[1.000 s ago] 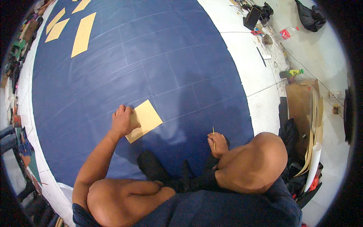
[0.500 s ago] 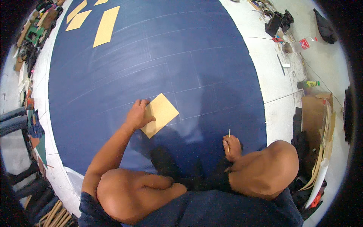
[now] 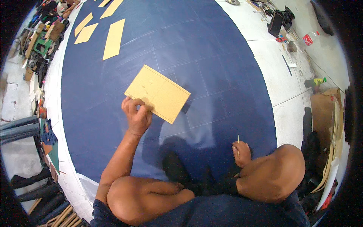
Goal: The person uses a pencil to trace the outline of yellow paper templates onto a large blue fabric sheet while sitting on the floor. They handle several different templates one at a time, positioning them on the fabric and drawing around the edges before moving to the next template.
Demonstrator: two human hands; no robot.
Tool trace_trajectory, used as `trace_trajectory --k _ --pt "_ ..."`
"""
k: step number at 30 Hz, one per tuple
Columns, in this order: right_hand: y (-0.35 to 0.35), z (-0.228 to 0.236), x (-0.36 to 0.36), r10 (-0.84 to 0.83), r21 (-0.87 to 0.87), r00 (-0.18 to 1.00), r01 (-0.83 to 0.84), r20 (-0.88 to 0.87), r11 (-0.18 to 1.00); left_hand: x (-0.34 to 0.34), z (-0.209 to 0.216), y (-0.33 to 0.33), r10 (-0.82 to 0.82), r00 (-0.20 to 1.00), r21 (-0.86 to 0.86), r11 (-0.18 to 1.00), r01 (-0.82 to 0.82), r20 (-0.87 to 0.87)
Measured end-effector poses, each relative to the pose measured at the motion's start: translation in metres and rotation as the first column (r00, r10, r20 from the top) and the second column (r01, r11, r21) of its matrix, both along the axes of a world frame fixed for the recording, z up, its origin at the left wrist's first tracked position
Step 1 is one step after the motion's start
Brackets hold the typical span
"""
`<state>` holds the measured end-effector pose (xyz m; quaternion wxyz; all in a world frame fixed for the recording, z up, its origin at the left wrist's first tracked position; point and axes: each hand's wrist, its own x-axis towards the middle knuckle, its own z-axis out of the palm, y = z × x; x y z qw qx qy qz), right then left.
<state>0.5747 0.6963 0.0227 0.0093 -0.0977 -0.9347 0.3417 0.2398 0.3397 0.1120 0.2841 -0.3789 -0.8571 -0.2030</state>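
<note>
A rectangular yellow card template (image 3: 162, 92) is pinched along its near edge by my left hand (image 3: 137, 115). It is lifted and tilted over a large dark blue sheet (image 3: 211, 128) spread on the floor, with pencil-like marks on its face. Pale straight and curved lines are drawn across the blue sheet. My right hand (image 3: 242, 153) stays low by my right knee, closed around a thin, pale stick-like marker (image 3: 238, 145) that points away from me.
Several more yellow card pieces (image 3: 114, 39) lie at the sheet's far left. Tools and scraps, among them a green frame (image 3: 42, 45), crowd the left edge. To the right are a bottle with a red label (image 3: 310, 38), a green-capped bottle (image 3: 315, 81) and brown cardboard (image 3: 325, 113).
My left hand has raised the yellow template off the sheet and moved it away from me, now showing its broad marked face. My right hand still holds the stick-like marker.
</note>
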Motion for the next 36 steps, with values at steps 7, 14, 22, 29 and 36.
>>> trace_trajectory --k 7,14,22,29,36 --pt "-0.003 0.002 0.001 0.002 0.008 1.000 -0.002 -0.003 1.000 0.007 -0.011 0.003 -0.007 0.997 -0.062 0.998 0.002 -0.081" --pt "-0.001 0.002 -0.002 0.024 -0.001 1.000 -0.024 -0.003 1.000 0.010 -0.014 0.006 -0.037 0.998 -0.056 0.998 0.035 -0.050" --pt "0.001 -0.012 0.007 0.017 0.045 1.000 -0.016 -0.018 0.999 0.002 -0.022 0.002 -0.104 0.987 -0.042 0.993 0.110 0.121" --pt "0.006 -0.012 0.009 0.036 -0.012 0.999 -0.036 0.007 0.999 -0.076 -0.058 -0.065 0.180 0.946 -0.255 0.961 -0.111 0.269" --pt "0.010 -0.010 0.009 0.045 0.004 0.996 -0.046 0.071 0.999 -0.147 -0.068 -0.130 0.732 0.438 -0.441 0.670 -0.597 0.522"
